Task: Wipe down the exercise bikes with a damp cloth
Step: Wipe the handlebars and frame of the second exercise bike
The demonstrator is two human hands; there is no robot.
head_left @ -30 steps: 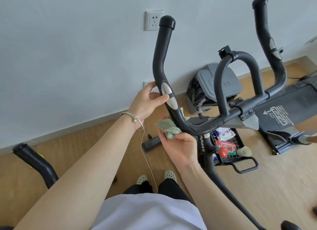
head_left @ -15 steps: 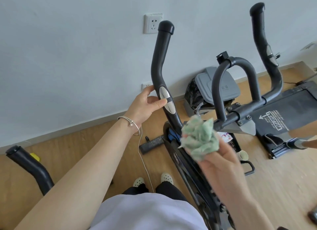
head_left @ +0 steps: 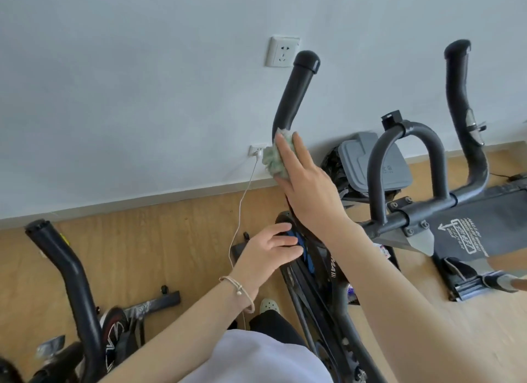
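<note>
Right hand [head_left: 308, 188]: fingers straight, laid flat over one crumpled pale-green cloth [head_left: 272, 160], pressing it against the black padded handlebar horn [head_left: 296, 97], which rises above the grip. Left hand [head_left: 268, 251], below that grip: fingers loosely spread, resting on the black bike frame [head_left: 322, 268], holding nothing. Bikes counted: two, with the second black exercise bike [head_left: 71, 268] well left of the grip.

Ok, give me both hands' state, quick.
Left hand: open, fingers resting on the bike frame.
Right hand: open, straight fingers pressing the cloth against the handlebar.
</note>
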